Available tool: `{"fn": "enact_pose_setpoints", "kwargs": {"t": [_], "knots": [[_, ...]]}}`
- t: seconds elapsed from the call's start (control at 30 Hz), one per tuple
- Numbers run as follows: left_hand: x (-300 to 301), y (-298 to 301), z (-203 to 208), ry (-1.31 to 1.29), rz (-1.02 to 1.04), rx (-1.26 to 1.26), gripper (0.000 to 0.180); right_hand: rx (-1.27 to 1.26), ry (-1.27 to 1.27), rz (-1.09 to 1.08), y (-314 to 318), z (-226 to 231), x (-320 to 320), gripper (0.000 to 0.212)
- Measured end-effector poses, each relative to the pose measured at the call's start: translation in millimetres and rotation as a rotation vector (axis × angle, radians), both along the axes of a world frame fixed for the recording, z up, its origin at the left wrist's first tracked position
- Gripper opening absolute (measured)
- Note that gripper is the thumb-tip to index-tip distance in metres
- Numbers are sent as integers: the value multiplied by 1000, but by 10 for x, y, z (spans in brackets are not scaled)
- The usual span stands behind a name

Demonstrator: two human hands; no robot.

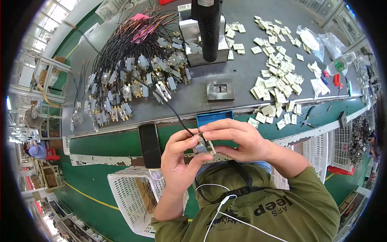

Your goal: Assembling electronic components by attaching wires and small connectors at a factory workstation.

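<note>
My left hand (177, 155) closes its fingertips on a small grey electrical part (200, 148) with metal terminals and a black cable (174, 111) running up and left from it. My right hand (242, 139) is also closed, pinching a cream plastic cover (211, 147) against that part's right side. Both hands meet in front of my body, just off the table's near edge. Fingers hide much of the two pieces, so I cannot tell whether they are fully joined. Right behind my fingers sits a blue tray (215, 115).
Cabled grey parts (129, 86) are heaped on the left. Several cream covers (278, 68) lie scattered on the right. Between them stand a metal block fixture (220, 89) and a black cylinder (208, 32). A phone (149, 145) lies by the edge; pliers (308, 117) rest right.
</note>
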State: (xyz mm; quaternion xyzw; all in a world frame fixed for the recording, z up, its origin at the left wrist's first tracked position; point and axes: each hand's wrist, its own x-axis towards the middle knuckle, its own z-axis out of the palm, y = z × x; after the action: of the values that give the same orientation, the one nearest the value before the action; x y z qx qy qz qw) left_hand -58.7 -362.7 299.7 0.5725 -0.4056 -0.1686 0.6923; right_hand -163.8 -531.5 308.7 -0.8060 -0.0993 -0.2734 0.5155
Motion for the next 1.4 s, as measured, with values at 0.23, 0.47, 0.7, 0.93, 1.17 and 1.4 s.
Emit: {"fn": "enact_pose_setpoints", "kwargs": {"t": [0.23, 0.47, 0.7, 0.93, 1.17, 1.4], "knots": [[-21, -8, 26, -83, 35, 22, 49, -86, -57, -17, 5, -26, 2, 52], [-13, -22, 56, -129, 45, 58, 49, -122, -93, -63, 19, -69, -6, 54], [1, -15, 62, -175, 57, 60, 49, -122, -105, -63, 34, -64, 0, 53], [-6, 14, 33, -106, 8, 85, 48, -288, -122, -116, 24, -19, -3, 48], [-88, -21, -10, 76, -63, 70, 56, -426, -69, -157, 110, 184, 3, 41], [-80, 51, -229, 231, -25, -150, 29, -214, 19, -127, 172, 169, 27, 50]]}}
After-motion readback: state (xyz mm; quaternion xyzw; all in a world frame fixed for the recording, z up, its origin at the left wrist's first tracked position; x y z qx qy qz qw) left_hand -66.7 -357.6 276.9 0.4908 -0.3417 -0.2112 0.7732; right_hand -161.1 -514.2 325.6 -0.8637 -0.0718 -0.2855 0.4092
